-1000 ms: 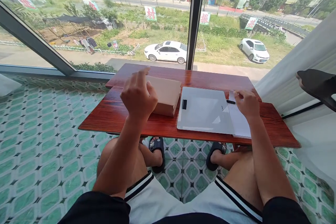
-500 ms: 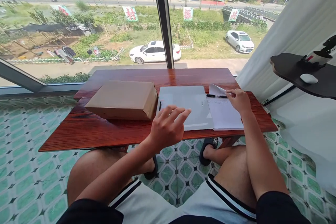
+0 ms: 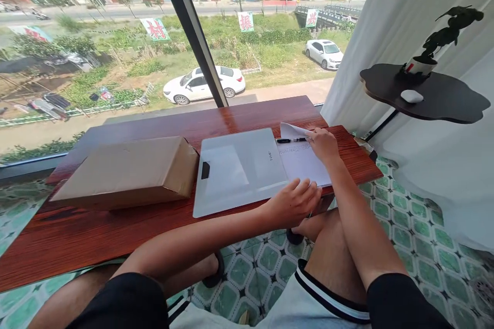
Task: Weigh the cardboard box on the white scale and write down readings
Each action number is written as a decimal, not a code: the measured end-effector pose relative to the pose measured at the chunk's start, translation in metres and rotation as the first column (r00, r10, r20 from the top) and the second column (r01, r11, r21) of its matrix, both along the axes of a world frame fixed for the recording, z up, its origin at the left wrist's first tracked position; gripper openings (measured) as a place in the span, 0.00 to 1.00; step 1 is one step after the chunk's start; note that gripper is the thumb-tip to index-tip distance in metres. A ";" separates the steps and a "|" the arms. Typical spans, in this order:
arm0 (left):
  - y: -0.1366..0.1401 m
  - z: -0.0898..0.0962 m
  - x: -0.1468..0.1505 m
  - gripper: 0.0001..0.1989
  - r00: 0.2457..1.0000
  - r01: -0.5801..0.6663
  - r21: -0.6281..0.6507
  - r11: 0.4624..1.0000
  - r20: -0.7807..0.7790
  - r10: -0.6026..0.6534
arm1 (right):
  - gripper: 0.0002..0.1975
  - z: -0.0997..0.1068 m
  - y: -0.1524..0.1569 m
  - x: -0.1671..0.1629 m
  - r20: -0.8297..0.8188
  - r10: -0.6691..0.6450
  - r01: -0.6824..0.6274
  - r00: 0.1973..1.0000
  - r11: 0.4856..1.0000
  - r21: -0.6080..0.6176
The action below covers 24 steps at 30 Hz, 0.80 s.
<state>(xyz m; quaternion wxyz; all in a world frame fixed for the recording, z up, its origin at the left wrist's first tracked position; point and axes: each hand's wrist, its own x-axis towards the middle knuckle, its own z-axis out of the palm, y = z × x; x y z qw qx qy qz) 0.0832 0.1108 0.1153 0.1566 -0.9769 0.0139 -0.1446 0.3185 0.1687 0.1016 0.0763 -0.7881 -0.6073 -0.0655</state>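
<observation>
A notebook (image 3: 299, 164) with dotted or written lines near its top lies on the right of the table, and a black pen (image 3: 284, 141) rests across its upper part. My right hand (image 3: 324, 145) is closed at the notebook's upper right, its fingertips pinching the lifted notebook page (image 3: 291, 129). The pen's right end is close to those fingers. My left hand (image 3: 295, 199) is at the notebook's lower edge, fingers loosely bent and slightly apart, with nothing seen in it. Beside the notebook lies a flat silver-grey laptop-like slab (image 3: 239, 164) with a small dark tab.
A brown cardboard box (image 3: 127, 169) stands on the left of the reddish wooden table (image 3: 88, 236). To the right, a dark side table (image 3: 443, 95) holds a potted plant (image 3: 422, 66) and a white mouse-like object (image 3: 411, 96). A white curtain and large window are behind.
My left hand has moved right, from over the grey slab to the notebook's lower edge. My right hand still holds the page. The camera view has turned right.
</observation>
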 end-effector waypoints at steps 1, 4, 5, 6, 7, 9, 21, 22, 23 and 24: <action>0.000 -0.005 0.009 0.21 1.000 0.016 0.020 1.000 -0.017 -0.016 | 0.16 0.001 0.000 0.000 0.000 0.005 -0.005 1.000 1.000 0.005; 0.001 -0.020 0.026 0.22 0.998 0.038 0.070 0.997 -0.060 -0.034 | 0.16 0.003 0.001 -0.001 0.000 0.022 -0.022 1.000 1.000 0.020; 0.001 -0.025 0.029 0.22 0.997 0.036 0.082 0.996 -0.064 -0.031 | 0.15 0.003 0.001 -0.002 -0.001 0.027 -0.027 1.000 0.999 0.021; 0.001 -0.028 0.031 0.22 0.998 0.032 0.091 0.995 -0.064 -0.026 | 0.15 0.002 0.002 -0.002 -0.002 0.031 -0.031 1.000 0.999 0.020; 0.000 -0.030 0.031 0.22 0.998 0.026 0.096 0.995 -0.063 -0.020 | 0.15 0.001 0.003 -0.002 -0.005 0.035 -0.035 0.999 0.999 0.018; -0.001 -0.033 0.032 0.23 0.998 0.020 0.096 0.995 -0.064 -0.014 | 0.14 -0.001 0.005 -0.003 -0.011 0.042 -0.042 0.999 0.999 0.010; -0.008 -0.049 0.030 0.25 0.998 -0.033 0.088 0.996 -0.046 0.037 | 0.09 -0.009 0.012 -0.004 -0.029 0.058 -0.057 0.998 0.998 0.030; -0.008 -0.051 0.030 0.25 0.999 -0.035 0.093 0.995 -0.035 0.038 | 0.09 -0.009 0.011 -0.004 -0.028 0.049 -0.048 0.998 0.998 0.039; -0.008 -0.052 0.030 0.25 0.999 -0.032 0.092 0.995 -0.027 0.034 | 0.10 -0.009 0.011 -0.003 -0.029 0.036 -0.035 0.999 0.998 0.049; -0.008 -0.053 0.031 0.25 0.999 -0.028 0.086 0.996 -0.024 0.030 | 0.10 -0.008 0.010 -0.002 -0.030 0.021 -0.019 0.999 0.998 0.060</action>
